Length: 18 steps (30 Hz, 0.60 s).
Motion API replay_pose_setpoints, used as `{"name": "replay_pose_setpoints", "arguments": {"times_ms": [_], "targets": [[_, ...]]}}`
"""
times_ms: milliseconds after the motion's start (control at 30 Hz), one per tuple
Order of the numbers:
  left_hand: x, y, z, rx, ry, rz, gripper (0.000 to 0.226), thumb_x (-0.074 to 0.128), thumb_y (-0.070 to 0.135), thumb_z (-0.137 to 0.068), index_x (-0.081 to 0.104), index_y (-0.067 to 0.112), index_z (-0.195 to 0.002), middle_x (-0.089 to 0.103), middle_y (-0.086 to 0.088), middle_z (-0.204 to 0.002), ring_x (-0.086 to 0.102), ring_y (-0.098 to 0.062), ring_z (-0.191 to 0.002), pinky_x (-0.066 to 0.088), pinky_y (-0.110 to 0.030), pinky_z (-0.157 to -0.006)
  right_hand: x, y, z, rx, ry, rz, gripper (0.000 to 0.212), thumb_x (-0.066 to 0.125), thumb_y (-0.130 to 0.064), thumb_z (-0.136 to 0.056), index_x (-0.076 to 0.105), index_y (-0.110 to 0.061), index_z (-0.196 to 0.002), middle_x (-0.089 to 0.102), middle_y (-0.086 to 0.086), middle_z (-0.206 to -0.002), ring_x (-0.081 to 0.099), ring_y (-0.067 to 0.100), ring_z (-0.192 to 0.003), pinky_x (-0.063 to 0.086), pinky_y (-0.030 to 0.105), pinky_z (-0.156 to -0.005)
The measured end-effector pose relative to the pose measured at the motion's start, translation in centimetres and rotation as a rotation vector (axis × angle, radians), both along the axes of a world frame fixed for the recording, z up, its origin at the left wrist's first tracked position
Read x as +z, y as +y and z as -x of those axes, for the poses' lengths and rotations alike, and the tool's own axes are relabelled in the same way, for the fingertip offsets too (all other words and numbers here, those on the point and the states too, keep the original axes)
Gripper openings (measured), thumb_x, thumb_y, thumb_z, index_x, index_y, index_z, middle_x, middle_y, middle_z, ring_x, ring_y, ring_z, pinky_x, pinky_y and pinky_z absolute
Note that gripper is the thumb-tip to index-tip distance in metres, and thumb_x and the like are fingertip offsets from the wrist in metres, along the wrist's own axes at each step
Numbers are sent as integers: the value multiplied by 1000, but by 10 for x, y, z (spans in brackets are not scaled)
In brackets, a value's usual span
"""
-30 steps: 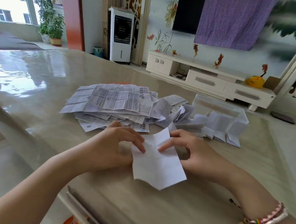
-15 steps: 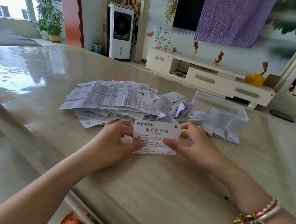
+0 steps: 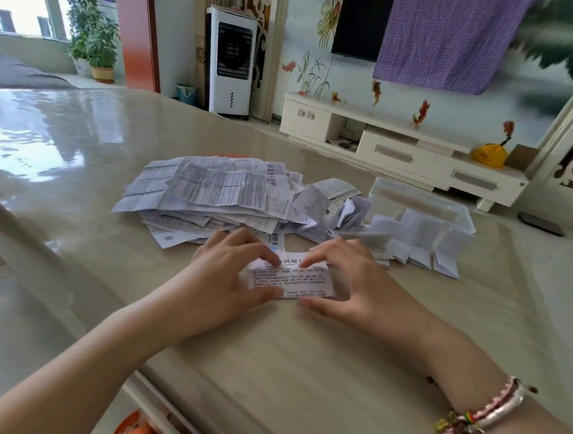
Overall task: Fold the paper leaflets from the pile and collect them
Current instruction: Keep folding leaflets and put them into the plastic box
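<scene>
Counted on the table (image 3: 301, 370)

Two hands: left hand (image 3: 226, 280), right hand (image 3: 358, 283). One leaflet (image 3: 294, 280) between them. One pile of unfolded leaflets (image 3: 212, 194) toward the far edge, too many sheets to count. One clear plastic box (image 3: 421, 206). Roughly five folded leaflets (image 3: 422, 246) beside it.

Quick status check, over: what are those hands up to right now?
Left hand and right hand both pinching one leaflet, flat on the table. Unfolded pile behind. Nothing in the way.
</scene>
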<state>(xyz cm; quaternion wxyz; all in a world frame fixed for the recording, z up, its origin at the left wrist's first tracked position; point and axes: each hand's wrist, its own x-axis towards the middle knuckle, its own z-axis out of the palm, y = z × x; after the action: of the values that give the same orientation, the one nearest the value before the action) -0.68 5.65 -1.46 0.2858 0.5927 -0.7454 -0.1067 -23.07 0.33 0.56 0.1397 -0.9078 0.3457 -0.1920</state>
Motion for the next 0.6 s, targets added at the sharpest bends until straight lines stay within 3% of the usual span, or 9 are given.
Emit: {"name": "replay_pose_setpoints", "arguments": {"times_ms": [67,233,400,600], "targets": [[-3,-1,0,-26,-43,-5,66,41,81,-62,61,43,-113,46,24,-108,39,-9,-106,34,-30,-98,1,0,0,33,10,-51,42,71,-51,-79,59,-34,-116,54,-21,-125,42,-7,-120,32,12,-101],[-6,-3,-3,-27,-102,19,70,34,86,-64,61,47,-116,45,27,-109,38,-5,-107,33,-30,-100,2,-1,3,30,23,-56,33,69,-42,-85,63,-32,-116,60,-20,-125,52,-6,-115,41,20,-99],[-4,-1,-2,-29,-190,75,68,30,83,-70,64,47,-116,47,26,-109,39,-4,-107,28,-23,-93,0,-3,2,35,56,33,30,66,-40,-88,66,-29,-116,62,-19,-124,54,-6,-115,44,22,-98],[-2,1,-2,-64,-230,209,52,28,63,-93,72,37,-97,58,21,-96,49,-5,-89,38,-25,-85,0,-3,3,32,32,20,32,66,-43,-87,65,-31,-116,64,-16,-118,57,-2,-109,47,27,-92]]}}
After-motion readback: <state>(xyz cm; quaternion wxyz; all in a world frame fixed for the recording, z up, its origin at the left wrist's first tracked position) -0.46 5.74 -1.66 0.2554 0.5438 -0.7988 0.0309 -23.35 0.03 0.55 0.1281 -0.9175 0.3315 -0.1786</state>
